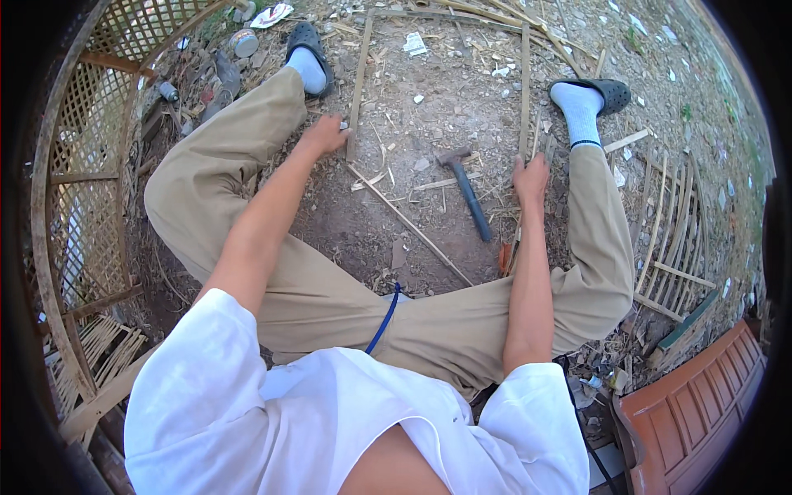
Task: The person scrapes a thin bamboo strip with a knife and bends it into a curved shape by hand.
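Running near to far, the left wooden strip [360, 78] is flanked at its near end by the left grip [326, 135]; between, the hammer [468, 194] is seen; the roughly parallel right wooden strip [525, 87] is met at its near end by the right grip [532, 178]. Whether either is clamped cannot be told.

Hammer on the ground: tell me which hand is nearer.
Right. The right hand is just right of the hammer; the left hand is farther off, to its left.

"What's worn near?"
"A white shirt [313, 412] with short sleeves [198, 355], and tan trousers [313, 301] with a blue cord [384, 320] in front."
"And far?"
"Pale blue socks [580, 111] inside dark clogs [614, 96], left and right alike."
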Demonstrator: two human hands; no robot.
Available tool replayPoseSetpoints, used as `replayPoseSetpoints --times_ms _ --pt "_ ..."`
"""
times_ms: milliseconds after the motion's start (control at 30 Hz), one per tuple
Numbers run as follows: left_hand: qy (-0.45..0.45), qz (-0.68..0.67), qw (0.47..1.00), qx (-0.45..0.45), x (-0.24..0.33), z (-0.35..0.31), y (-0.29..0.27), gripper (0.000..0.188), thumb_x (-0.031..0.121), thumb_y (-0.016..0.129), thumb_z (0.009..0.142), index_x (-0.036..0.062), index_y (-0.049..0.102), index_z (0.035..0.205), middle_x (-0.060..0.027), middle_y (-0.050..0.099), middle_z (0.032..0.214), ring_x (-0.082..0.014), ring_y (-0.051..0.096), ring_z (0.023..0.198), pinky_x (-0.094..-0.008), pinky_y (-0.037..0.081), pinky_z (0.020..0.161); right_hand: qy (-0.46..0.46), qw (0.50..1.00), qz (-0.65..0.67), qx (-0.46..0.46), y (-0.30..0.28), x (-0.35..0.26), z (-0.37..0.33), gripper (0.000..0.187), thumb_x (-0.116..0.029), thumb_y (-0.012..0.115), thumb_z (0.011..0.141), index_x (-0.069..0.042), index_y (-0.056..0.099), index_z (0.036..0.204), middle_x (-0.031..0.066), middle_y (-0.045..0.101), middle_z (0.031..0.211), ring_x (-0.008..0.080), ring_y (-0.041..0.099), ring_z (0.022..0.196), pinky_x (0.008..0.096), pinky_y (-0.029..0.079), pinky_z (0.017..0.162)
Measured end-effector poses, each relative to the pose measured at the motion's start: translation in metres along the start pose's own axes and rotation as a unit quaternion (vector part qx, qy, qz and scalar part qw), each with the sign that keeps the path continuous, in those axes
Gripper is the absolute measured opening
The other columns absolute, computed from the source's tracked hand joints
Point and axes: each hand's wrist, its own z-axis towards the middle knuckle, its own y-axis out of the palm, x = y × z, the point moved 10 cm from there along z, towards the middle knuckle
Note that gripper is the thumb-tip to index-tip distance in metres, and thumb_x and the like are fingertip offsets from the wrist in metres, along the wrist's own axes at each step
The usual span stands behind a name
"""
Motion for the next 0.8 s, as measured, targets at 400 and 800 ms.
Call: replayPoseSetpoints --times_ms 400,800 --pt "0.226 0.07 0.971 0.038 0.108 -0.147 -0.202 0.037 0.036 0.058 0.104 0.003 0.057 0.12 -0.0173 0.064 0.106 -0.0352 0.063 0.101 -0.0453 0.049 0.088 0.01 0.96 0.265 -0.091 -0.026 -0.048 0.029 0.022 0.002 0.058 0.091 0.012 0.066 0.109 0.0217 0.073 0.082 0.0287 0.077 0.077 0.0378 0.062 0.065" --pt "0.366 0.316 0.874 -0.034 0.198 -0.257 -0.285 0.047 0.03 0.064 0.097 0.0 0.055 0.132 -0.0255 0.065 0.114 -0.043 0.063 0.111 -0.0504 0.051 0.096 -0.216 0.838 0.431 -0.256 -0.058 -0.201 -0.082 0.02 0.004 0.065 0.092 0.006 0.067 0.112 0.0127 0.073 0.096 0.0186 0.075 0.08 0.0296 0.061 0.069"
